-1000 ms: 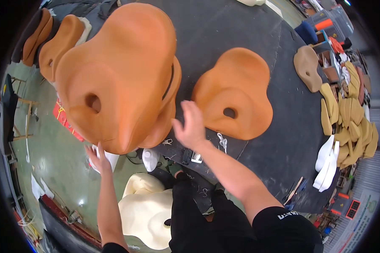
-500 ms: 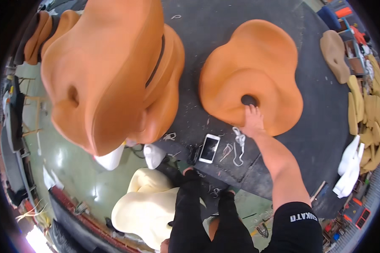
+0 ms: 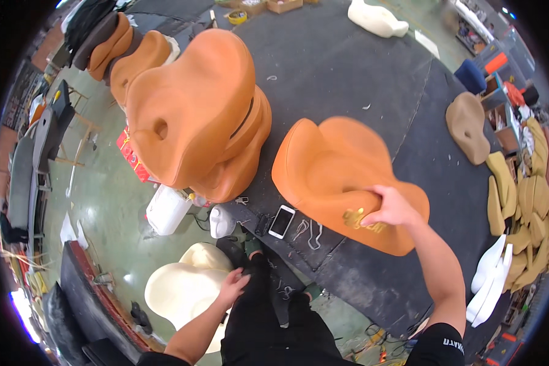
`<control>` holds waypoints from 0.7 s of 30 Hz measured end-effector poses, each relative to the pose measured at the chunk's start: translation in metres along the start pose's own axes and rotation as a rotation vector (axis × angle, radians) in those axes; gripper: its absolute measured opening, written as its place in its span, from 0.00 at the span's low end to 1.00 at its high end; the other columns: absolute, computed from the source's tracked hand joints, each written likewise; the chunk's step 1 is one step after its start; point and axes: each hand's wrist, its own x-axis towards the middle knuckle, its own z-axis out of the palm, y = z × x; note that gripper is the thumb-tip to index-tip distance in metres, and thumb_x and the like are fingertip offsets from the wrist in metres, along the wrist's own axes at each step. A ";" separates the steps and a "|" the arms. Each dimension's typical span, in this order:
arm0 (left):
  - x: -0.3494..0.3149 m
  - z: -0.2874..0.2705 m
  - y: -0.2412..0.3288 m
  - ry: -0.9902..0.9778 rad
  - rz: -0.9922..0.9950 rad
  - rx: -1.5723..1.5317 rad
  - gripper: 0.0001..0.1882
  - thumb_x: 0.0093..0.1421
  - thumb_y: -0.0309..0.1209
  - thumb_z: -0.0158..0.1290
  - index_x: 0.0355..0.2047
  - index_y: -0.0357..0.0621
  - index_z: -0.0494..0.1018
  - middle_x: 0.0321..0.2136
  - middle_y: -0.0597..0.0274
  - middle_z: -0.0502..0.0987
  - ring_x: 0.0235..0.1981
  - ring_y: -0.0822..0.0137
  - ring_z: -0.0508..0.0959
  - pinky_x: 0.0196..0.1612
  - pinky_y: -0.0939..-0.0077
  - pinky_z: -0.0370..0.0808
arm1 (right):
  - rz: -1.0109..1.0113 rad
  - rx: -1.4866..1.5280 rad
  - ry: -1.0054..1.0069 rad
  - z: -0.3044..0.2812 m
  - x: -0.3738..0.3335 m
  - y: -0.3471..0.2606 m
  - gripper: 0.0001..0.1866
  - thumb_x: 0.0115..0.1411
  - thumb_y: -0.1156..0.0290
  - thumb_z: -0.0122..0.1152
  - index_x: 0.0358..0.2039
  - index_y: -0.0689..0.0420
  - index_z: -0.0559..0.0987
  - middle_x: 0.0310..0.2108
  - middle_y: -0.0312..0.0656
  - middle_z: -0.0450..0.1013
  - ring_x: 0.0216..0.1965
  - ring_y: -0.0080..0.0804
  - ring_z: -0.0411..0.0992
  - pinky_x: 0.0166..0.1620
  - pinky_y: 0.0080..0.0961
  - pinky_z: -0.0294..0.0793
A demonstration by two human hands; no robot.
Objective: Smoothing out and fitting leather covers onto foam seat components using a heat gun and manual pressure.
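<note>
My right hand [image 3: 391, 208] grips the front edge of an orange padded seat [image 3: 329, 165], with the fingers hooked over the edge toward its centre hole and the thumb on the outer side. The seat is tilted up on the dark work table [image 3: 348, 79], showing gold lettering on its edge. Holding nothing, my left hand [image 3: 233, 285] hangs low beside my leg, its fingers apart, above a cream foam seat form [image 3: 180, 291]. At the left stands a stack of similar orange seats [image 3: 195, 104]; the top one has a hole.
Near the table's front edge lie a white phone [image 3: 282, 222], a white cord [image 3: 315, 235] and keys [image 3: 242, 200]. White jugs [image 3: 168, 209] stand below the stack. A brown seat [image 3: 468, 128] and tan cut pieces [image 3: 527, 207] are at the right; a cream form [image 3: 377, 18] lies at the back.
My right hand has gone from lying by the hole to gripping the seat's edge, and the seat has tilted up. My left hand has come into fuller view. The whole view has shifted.
</note>
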 end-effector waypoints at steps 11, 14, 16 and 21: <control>-0.063 0.281 0.117 -0.701 0.199 -0.649 0.56 0.65 0.65 0.53 0.80 0.65 0.31 0.81 0.58 0.35 0.80 0.46 0.40 0.71 0.21 0.44 | 0.106 0.597 -0.036 -0.031 -0.084 0.010 0.35 0.46 0.76 0.79 0.57 0.71 0.80 0.46 0.48 0.83 0.45 0.35 0.81 0.53 0.31 0.79; -0.065 0.271 0.103 -0.599 0.279 -0.516 0.53 0.67 0.62 0.54 0.80 0.63 0.35 0.79 0.56 0.44 0.78 0.45 0.47 0.69 0.22 0.50 | 0.087 0.556 -0.010 -0.034 -0.088 -0.026 0.32 0.51 0.75 0.78 0.56 0.72 0.79 0.44 0.48 0.83 0.43 0.32 0.81 0.50 0.29 0.80; -0.054 0.251 0.082 -0.502 0.208 -0.608 0.54 0.65 0.60 0.57 0.80 0.61 0.38 0.78 0.55 0.49 0.77 0.45 0.51 0.70 0.22 0.50 | 0.052 0.415 -0.065 -0.032 -0.092 -0.072 0.32 0.54 0.70 0.79 0.56 0.73 0.79 0.44 0.48 0.82 0.43 0.31 0.81 0.49 0.28 0.80; -0.001 0.193 0.034 -0.139 -0.120 -1.172 0.56 0.60 0.70 0.55 0.79 0.65 0.41 0.78 0.48 0.48 0.78 0.45 0.48 0.72 0.25 0.47 | -0.011 0.233 -0.096 -0.050 -0.133 -0.232 0.33 0.56 0.66 0.79 0.57 0.72 0.77 0.44 0.49 0.82 0.41 0.30 0.81 0.45 0.30 0.82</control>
